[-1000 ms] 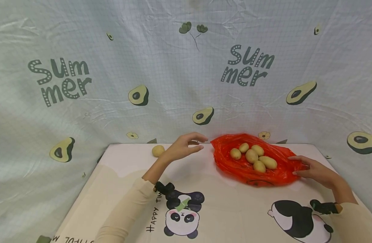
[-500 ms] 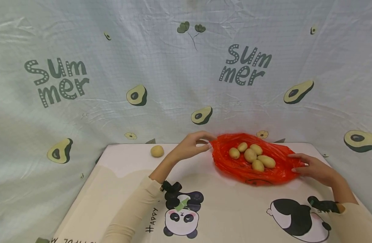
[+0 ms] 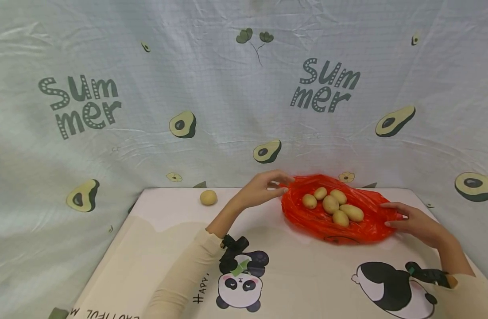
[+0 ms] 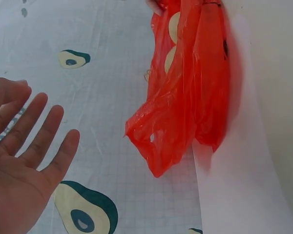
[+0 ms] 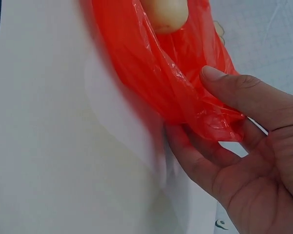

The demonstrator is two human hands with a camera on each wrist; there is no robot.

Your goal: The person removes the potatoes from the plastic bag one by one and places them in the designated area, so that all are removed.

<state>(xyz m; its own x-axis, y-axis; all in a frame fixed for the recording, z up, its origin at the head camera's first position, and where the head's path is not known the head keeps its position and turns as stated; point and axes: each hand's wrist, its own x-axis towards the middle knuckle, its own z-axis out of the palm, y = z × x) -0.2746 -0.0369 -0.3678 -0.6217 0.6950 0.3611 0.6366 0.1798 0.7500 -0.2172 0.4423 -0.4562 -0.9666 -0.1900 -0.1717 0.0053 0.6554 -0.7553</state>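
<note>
A red plastic bag (image 3: 373,215) lies spread open at the table's back right, with several potatoes (image 3: 330,204) inside. My left hand (image 3: 263,189) is at the bag's left edge in the head view, its fingertips overlapping the red film. The left wrist view shows that hand (image 4: 27,151) with fingers extended and spread, apart from the bag's pointed corner (image 4: 161,131). At the bag's right end, my right hand (image 3: 421,225) grips the edge. The right wrist view has the thumb (image 5: 219,80) on the film's inner side and the fingers below it; one potato (image 5: 167,14) shows above.
A single potato (image 3: 208,197) sits at the table's back left, outside the bag. A pale table (image 3: 300,274) with panda prints holds everything. Behind it hangs a light curtain (image 3: 228,88) with avocado prints and lettering.
My left hand has moved right, away from the lone potato, to the bag's left edge. My right hand stays at the bag's right end. The potatoes in the bag have not moved.
</note>
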